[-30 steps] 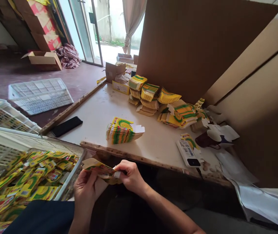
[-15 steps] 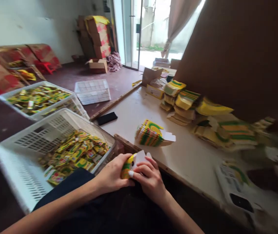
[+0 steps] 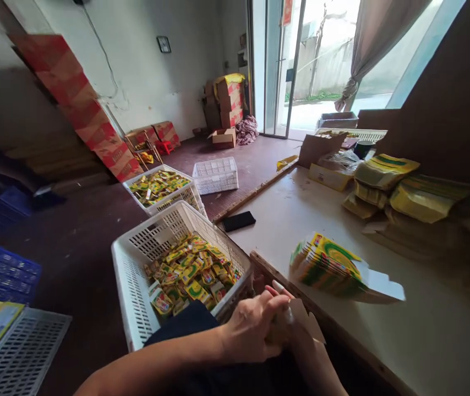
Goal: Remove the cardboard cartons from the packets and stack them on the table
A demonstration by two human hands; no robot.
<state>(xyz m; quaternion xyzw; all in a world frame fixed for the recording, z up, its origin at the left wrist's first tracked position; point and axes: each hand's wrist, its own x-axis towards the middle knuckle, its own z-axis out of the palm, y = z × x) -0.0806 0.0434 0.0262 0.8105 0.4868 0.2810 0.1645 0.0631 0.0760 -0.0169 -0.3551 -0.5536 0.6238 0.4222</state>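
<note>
A small yellow carton (image 3: pixel 278 330) is between my hands above my lap, mostly covered by them, with its bare cardboard flap (image 3: pixel 307 320) sticking out over my right wrist. My left hand (image 3: pixel 253 324) is wrapped round the carton from the left, fingers curled over it. Behind it is my right hand (image 3: pixel 296 330), largely hidden, closed on the carton from the other side; a fingertip shows above. On the table close by lies a row of flattened yellow-green cartons (image 3: pixel 329 264). Left of my hands, a white crate (image 3: pixel 125 300) contains many small yellow packets (image 3: pixel 196 269).
A black phone (image 3: pixel 239 221) lies near the raised wooden edge of the table (image 3: pixel 276 192). Stacked carton bundles (image 3: pixel 383 176) stand at the right. Further crates, one full of packets (image 3: pixel 158 184) and one white crate (image 3: pixel 216 176), are on the floor. Blue crates (image 3: pixel 4 269) stand at far left.
The view has swung left, bringing more of the room into sight. My hands have turned the carton, and my left hand now covers most of it and my right hand.
</note>
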